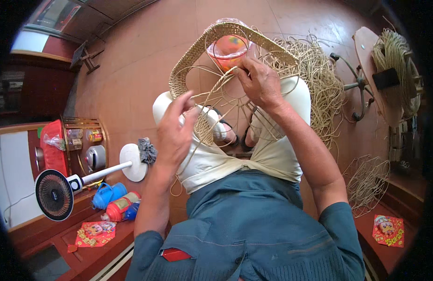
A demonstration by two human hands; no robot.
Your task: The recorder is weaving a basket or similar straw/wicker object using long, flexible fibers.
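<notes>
Above reddish flooring (132,65), right fingers (242,76) pinch one cord (220,83) at one basket (180,69); left fingers (181,101), I cannot tell.

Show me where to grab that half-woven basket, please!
Probably best by its woven band, coming from the far left: there it curves as a broad, closely woven edge with nothing covering it. The thin spokes inside stand apart and look flimsier, so I'd avoid those.
</notes>
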